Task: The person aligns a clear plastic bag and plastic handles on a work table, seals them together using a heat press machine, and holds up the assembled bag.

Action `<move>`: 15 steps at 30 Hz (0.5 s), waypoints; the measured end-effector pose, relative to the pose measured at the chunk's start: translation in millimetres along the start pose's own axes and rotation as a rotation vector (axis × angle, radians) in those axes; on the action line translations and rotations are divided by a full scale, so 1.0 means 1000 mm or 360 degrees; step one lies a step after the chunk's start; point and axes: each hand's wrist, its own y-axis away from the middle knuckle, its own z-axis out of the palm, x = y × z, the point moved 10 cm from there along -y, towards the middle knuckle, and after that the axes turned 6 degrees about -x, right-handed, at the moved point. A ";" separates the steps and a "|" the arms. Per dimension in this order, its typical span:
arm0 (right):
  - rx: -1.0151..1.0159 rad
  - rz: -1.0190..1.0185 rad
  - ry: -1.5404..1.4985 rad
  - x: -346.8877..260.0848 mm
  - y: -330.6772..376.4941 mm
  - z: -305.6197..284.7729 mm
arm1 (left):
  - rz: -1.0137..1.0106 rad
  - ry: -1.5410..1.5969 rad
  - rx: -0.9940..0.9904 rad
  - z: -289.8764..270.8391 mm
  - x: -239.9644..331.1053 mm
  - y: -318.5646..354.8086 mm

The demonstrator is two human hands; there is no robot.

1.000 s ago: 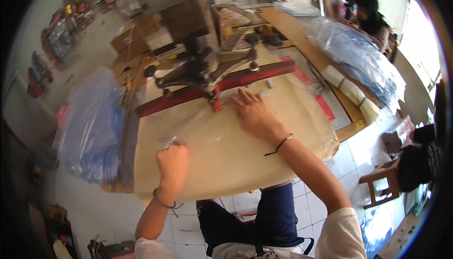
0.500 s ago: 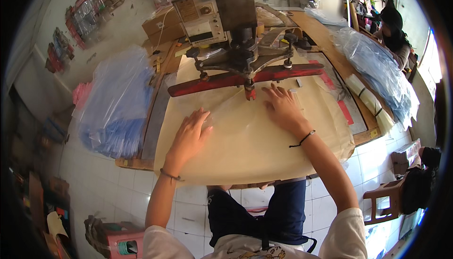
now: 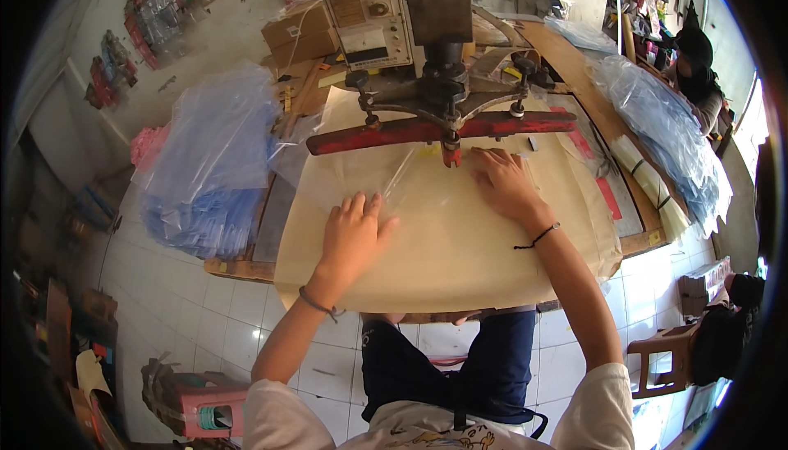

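A large tan sheet (image 3: 443,261) covers the press bed in front of me. Over its left part lies a clear plastic film (image 3: 345,175), hard to trace at its edges. My left hand (image 3: 355,235) rests flat on the film's near edge, fingers pointing away from me. Farther off, my right hand (image 3: 507,187) lies with fingers spread and fingertips near the red bar (image 3: 386,134). That bar hangs beneath a dark metal frame (image 3: 447,109) of the press, a little above the sheet. Neither hand grips anything I can make out.
Stacked bluish plastic sheets (image 3: 209,163) lie at the left. More plastic (image 3: 657,122) and a tied pale roll (image 3: 648,183) are on the right side. Behind the press stand a control box (image 3: 369,27) and a cardboard box (image 3: 300,40). A person (image 3: 698,73) sits far right.
My left hand has slid to the right and slightly nearer to me. The film shows more plainly at the left beneath the bar. The whole view has shifted a little.
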 end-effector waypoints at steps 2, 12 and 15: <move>0.0005 0.0020 0.0001 0.002 0.001 0.000 | 0.0010 0.0002 -0.0026 -0.006 0.012 0.006; -0.0019 0.0067 0.0035 0.010 0.001 0.004 | 0.0226 0.0219 -0.0430 -0.023 0.074 0.046; -0.0027 0.0038 0.0024 0.005 0.002 -0.001 | 0.0501 0.0142 -0.0239 -0.029 0.097 0.060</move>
